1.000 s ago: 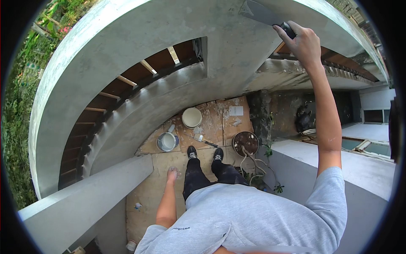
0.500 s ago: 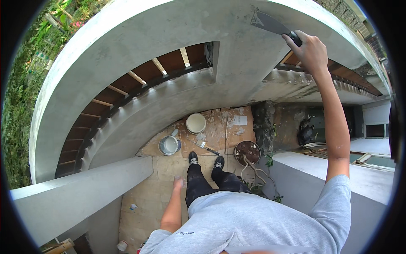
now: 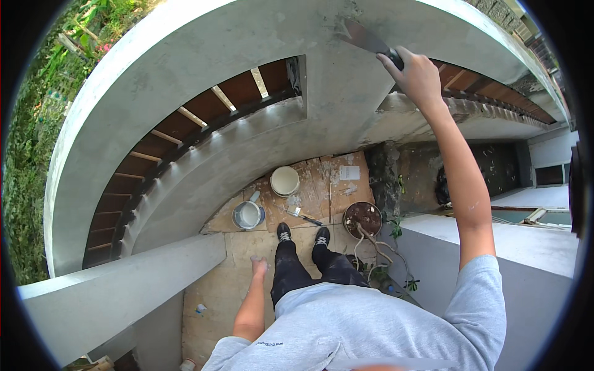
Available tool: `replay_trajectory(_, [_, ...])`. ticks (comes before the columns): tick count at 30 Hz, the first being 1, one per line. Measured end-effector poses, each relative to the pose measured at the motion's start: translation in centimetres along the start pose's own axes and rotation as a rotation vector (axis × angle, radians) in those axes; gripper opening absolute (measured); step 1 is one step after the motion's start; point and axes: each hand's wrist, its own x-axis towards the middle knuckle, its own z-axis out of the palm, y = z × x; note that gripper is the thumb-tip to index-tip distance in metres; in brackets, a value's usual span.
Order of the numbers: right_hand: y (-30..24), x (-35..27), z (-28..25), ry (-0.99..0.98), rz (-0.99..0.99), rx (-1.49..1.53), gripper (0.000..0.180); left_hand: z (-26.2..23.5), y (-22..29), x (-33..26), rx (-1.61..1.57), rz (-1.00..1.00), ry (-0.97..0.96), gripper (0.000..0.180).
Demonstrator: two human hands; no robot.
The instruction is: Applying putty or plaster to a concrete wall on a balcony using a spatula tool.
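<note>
The raised right hand (image 3: 421, 77) is sliding the flat grey metal scraper blade (image 3: 365, 37) leftwards and a little up across the curved grey concrete wall (image 3: 247, 31).

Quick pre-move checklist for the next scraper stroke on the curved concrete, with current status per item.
1. Right hand grips the scraper handle: ok.
2. Blade on the curved concrete wall: looks in contact, ok.
3. Left hand free, hanging at the side, bracing nothing: not ok.
4. Footing: both shoes flat on the board floor: ok.
5. Trip hazards: buckets, small tool and plant pot lie close to the feet: not ok.
6. Material on the blade: cannot tell.
</note>
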Motion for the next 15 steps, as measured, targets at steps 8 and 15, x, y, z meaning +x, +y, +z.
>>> replay_trajectory(8, [-2.9, -14.7, 6.2, -0.197, 0.497, 0.854, 0.025, 2.0, -5.3, 2.2, 0.218, 0.216, 0.058, 0.073])
replay_trajectory(15, [-0.9, -10.7, 2.2, -0.255, 0.323, 0.665, 0.025, 3.8, -4.2, 2.2, 0.393, 0.255, 0.016, 0.075])
